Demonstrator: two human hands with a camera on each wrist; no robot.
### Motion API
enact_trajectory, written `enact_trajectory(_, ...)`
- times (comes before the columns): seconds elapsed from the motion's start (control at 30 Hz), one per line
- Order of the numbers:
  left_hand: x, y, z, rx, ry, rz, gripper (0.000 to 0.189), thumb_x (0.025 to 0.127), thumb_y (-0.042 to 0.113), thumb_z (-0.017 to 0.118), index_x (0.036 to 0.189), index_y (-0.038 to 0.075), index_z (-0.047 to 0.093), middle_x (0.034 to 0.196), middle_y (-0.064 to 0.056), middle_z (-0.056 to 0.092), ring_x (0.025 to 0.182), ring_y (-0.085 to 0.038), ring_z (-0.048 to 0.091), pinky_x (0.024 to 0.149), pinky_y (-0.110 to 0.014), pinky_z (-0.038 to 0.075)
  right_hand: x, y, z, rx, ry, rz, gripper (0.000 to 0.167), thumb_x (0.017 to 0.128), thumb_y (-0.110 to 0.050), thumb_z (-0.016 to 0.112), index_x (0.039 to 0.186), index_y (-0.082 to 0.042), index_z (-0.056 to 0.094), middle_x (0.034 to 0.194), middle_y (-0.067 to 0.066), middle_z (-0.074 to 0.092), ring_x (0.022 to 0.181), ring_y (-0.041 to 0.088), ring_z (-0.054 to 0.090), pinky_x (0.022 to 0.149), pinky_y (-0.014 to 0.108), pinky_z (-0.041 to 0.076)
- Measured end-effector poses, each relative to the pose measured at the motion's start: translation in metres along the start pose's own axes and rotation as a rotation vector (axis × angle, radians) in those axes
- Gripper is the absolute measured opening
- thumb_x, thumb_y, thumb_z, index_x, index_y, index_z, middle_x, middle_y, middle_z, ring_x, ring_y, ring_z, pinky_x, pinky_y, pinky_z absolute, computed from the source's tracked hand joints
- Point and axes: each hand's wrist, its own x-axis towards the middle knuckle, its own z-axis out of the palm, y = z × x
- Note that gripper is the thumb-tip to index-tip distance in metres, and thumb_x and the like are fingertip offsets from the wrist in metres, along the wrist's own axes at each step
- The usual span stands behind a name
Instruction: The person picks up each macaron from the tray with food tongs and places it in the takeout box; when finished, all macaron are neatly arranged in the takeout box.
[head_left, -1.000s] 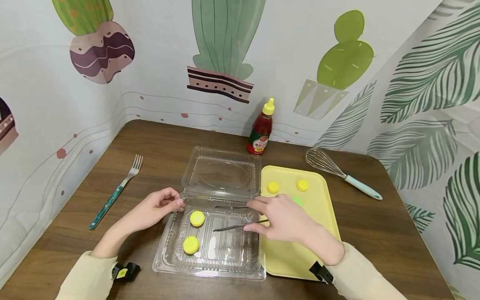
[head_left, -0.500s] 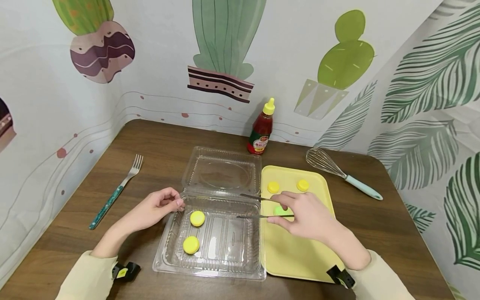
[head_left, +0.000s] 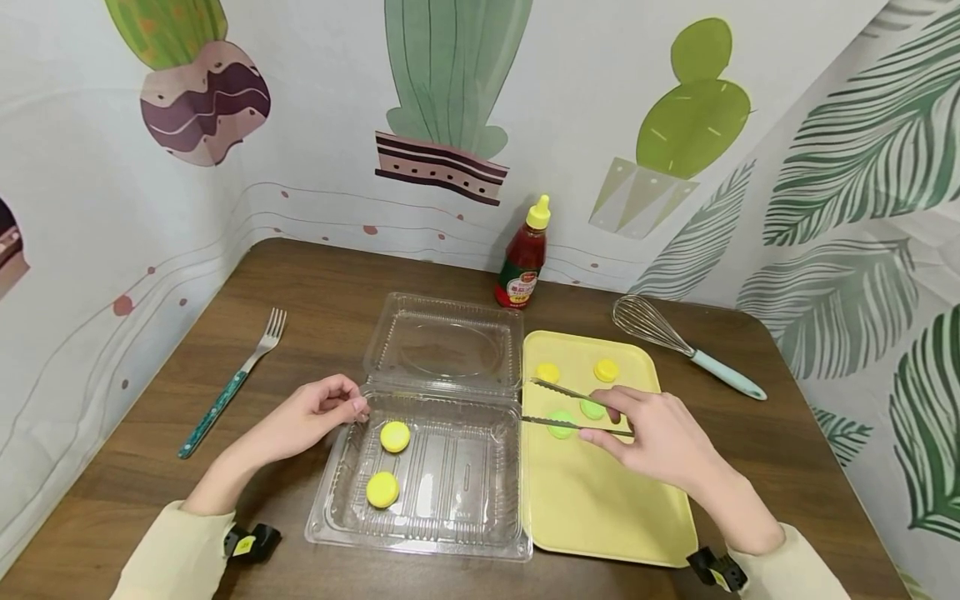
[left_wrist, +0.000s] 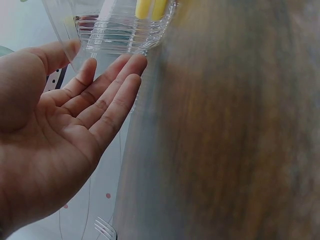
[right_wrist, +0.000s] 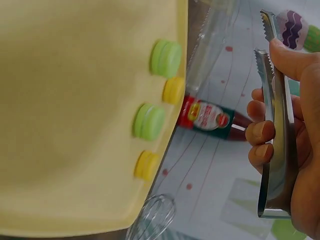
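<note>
My right hand [head_left: 667, 437] holds metal tongs [right_wrist: 280, 150] above the yellow tray [head_left: 600, 508]. The tongs' arms stand apart with nothing between their tips. On the tray lie two green macarons [right_wrist: 166, 59], partly behind the tongs in the head view, and two yellow macarons [head_left: 606, 370]. My left hand [head_left: 318, 417] holds the rim of a clear plastic clamshell container [head_left: 420, 542] at its back left corner, between thumb and fingertips. Two more yellow macarons, one a rear macaron [head_left: 394, 437] and one a front macaron [head_left: 382, 490], sit in the container's left side.
The container's raised lid [head_left: 446, 342] leans back behind it. A ketchup bottle [head_left: 521, 267] stands at the back by the wall. A whisk [head_left: 690, 350] lies right of the tray, and a fork [head_left: 232, 387] lies on the left of the wooden table [head_left: 300, 275].
My right hand has moved right with the tongs, from over the container to over the tray, uncovering the green macarons. My left hand, the container and the macarons in it have stayed still.
</note>
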Motion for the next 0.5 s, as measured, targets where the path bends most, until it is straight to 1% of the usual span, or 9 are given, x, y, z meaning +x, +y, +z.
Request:
enact_trajectory(0.27,0.0,0.001,0.0,0.007,0.0,-0.001,0.015,0.103,0.021,0.059,0.103,0.007,0.059,0.097,-0.005,0.071,0.091,-0.021,0.07,0.08,-0.029,0.056,-0.015,0.014,0.004,-0.018,-0.009,0.049,0.036,0.078,-0.035,0.085,0.103,-0.012,0.073,0.073,-0.014,0.051,0.049,-0.005,0.03,0.047,0.019,0.029)
enact_trajectory(0.5,0.0,0.002,0.0,0.001,0.0,-0.006,0.015,0.103,0.022,0.059,0.104,0.006,0.059,0.097,-0.006,0.071,0.092,-0.021,0.07,0.08,-0.029,0.056,-0.024,0.024,0.008,-0.037,-0.047,0.066,0.034,0.079,-0.035,0.084,0.102,-0.012,0.073,0.072,-0.015,0.05,0.05,-0.005,0.031,0.046,0.019,0.03)
